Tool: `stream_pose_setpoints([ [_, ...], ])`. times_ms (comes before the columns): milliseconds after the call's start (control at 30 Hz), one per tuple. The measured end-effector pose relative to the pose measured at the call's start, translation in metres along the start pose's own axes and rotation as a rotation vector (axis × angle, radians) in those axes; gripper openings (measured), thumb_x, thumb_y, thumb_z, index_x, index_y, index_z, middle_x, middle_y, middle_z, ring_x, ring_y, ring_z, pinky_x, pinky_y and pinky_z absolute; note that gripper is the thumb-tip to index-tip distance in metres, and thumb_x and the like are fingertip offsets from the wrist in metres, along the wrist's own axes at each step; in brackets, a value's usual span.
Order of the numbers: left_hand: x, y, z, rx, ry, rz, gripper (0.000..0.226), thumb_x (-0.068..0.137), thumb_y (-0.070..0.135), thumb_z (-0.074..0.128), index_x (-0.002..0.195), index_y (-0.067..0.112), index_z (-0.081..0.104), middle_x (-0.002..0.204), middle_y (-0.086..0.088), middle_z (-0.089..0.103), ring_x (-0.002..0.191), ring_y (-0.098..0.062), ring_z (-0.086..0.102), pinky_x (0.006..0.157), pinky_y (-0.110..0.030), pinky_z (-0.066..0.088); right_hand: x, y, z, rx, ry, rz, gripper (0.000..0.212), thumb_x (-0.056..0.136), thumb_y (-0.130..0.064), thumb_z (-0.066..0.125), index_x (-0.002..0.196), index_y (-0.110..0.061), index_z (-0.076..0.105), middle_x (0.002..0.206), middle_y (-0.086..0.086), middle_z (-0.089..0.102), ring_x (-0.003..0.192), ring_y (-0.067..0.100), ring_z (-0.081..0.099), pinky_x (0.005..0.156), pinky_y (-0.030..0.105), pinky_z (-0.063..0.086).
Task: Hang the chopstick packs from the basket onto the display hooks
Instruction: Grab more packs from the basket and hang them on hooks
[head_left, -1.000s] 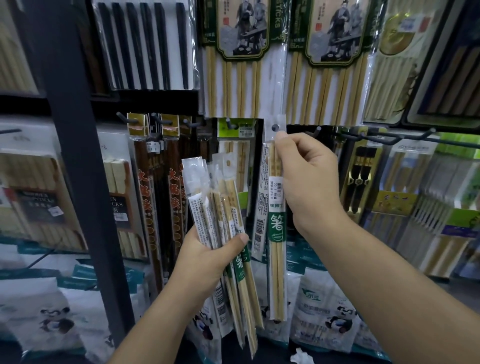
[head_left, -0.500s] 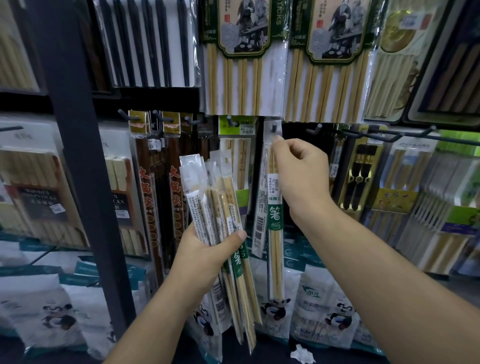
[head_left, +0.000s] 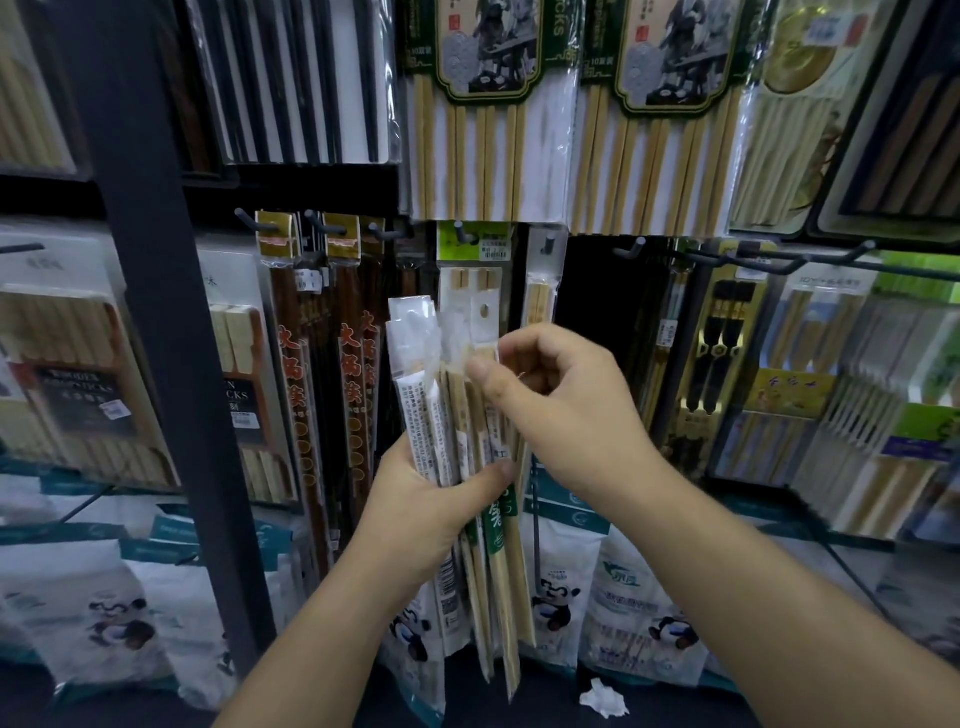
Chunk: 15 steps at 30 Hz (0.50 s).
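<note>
Both forearms rise from the bottom edge toward the middle of the frame. The left hand (head_left: 431, 504), low and centre, grips a bundle of chopstick packs (head_left: 423, 410) around its middle. The thumb lies across the front and the packs stand nearly upright, fanning a little at their lower ends. The right hand (head_left: 566, 410), just right of centre, has its fingers curled. Its thumb and fingertips pinch the upper edge of the bundle's right-hand packs; exactly which pack it holds cannot be told. The two hands are just beside each other, joined by the bundle.

Below them, near the bottom edge, a crumpled white scrap (head_left: 602, 699) lies on a dark surface.

Behind the hands stands the display. A narrow pack (head_left: 540, 306) of pale chopsticks hangs from a hook (head_left: 548, 243) straight above the right hand. To its left, a green-topped pack (head_left: 472, 249) hangs on its own peg. To its right, a bare hook (head_left: 631, 252) sticks out in front of a dark gap. Dark brown packs (head_left: 293, 364) with red characters hang left of centre, beside a black upright post (head_left: 156, 312) that crosses the left of the frame. White panda bags (head_left: 558, 597) line the bottom row. Along the top hang large bamboo sets (head_left: 483, 156) with green picture cards, and black chopsticks (head_left: 301, 78) hang at upper left.
</note>
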<state>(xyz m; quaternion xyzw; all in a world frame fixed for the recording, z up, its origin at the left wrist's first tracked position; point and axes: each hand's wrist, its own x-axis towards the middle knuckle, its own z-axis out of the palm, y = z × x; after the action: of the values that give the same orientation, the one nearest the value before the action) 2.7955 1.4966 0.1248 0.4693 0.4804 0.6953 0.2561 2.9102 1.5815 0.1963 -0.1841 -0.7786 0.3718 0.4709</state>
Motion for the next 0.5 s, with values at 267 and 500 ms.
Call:
stream_pose_setpoints([
  [267, -0.002, 0.001, 0.002, -0.083, 0.009, -0.012, 0.033, 0.082, 0.004, 0.08, 0.107, 0.026, 0.078, 0.108, 0.004, 0.079, 0.102, -0.012, 0.075, 0.08, -0.015, 0.056, 0.006, -0.001, -0.005, 0.105, -0.028, 0.053, 0.011, 0.094, -0.023, 0.072, 0.104, -0.022, 0.067, 0.081, 0.009, 0.069, 0.078, 0.017, 0.067, 0.076, 0.032, 0.058],
  [500, 0.002, -0.001, -0.003, -0.121, 0.046, -0.016, 0.029, 0.08, 0.013, 0.085, 0.107, 0.018, 0.076, 0.106, -0.005, 0.079, 0.101, -0.019, 0.075, 0.082, -0.021, 0.058, 0.016, -0.015, -0.009, 0.146, 0.111, -0.019, 0.022, 0.102, -0.02, 0.059, 0.083, -0.017, 0.07, 0.066, -0.007, 0.059, 0.058, 0.001, 0.052, 0.054, 0.016, 0.044],
])
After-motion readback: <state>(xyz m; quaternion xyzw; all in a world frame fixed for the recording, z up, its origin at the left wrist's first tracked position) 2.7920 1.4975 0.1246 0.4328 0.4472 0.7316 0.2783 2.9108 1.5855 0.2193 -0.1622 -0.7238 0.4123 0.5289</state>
